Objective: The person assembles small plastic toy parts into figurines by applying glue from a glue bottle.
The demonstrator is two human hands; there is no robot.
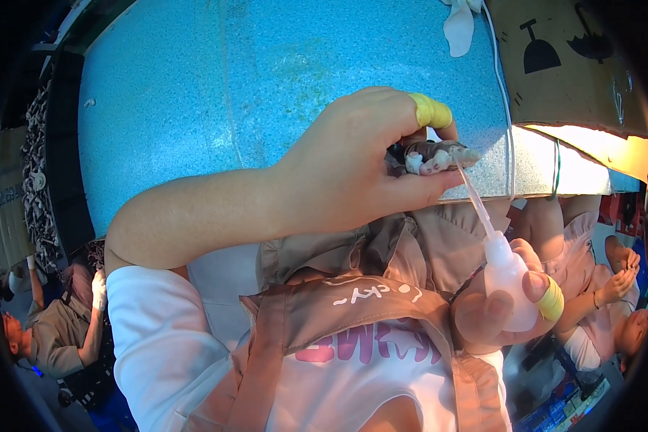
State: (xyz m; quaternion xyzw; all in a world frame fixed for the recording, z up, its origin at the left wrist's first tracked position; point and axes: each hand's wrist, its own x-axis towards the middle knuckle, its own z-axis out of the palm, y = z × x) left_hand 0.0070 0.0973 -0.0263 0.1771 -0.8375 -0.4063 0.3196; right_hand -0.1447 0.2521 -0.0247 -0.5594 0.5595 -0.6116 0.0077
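Observation:
My left hand [360,147] is closed over the near edge of the table, its thumb and fingers pinching a small moulded figure [439,157]. The figure has pale, rounded parts and a dark brown part; its far side is hidden in my palm. My right hand [482,311] is wrapped round a small white squeeze bottle [502,277]. From the bottle, a thin clear nozzle [475,194] points up, its tip at or very near the pale part of the figure. Yellow tape is wound round a finger on each hand.
A blue speckled tabletop [187,93] lies beyond my arms. At the right stand a cardboard box [554,90] and a white cord [498,65], near a white cloth-like piece [459,29]. Many small grey pieces [37,180] fill a dark-edged container at left. Other people sit on both sides.

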